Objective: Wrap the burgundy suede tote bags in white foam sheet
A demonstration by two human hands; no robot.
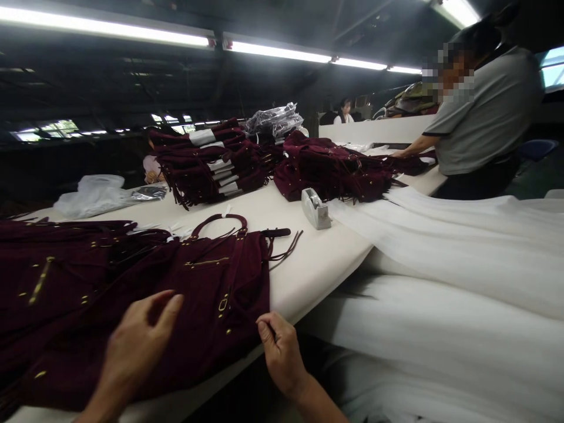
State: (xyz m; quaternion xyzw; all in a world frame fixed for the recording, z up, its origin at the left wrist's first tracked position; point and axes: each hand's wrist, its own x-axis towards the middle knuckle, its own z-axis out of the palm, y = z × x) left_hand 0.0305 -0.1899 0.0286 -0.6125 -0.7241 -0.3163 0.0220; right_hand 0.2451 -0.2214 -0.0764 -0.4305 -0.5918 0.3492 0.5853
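A dark maroon bag (198,294) with gold zips, a buckle and a raised loop handle lies flat on the pale table. Over its front, near the lower middle, is my left hand (138,338), thumb and fingers apart and holding nothing. My right hand (282,352) is at the bag's lower right corner, thumb and fingers pinched together at its edge; what lies between the fingertips is too small to make out. More maroon bags (48,276) lie overlapping at the left.
Stacked maroon bags (211,164) and a maroon pile (330,164) stand farther back. A grey tape dispenser (315,209) sits mid-table (291,282). Clear plastic (94,194) lies at the back left. White sheeting (462,247) drapes the right side. A person (489,111) at the right touches maroon material.
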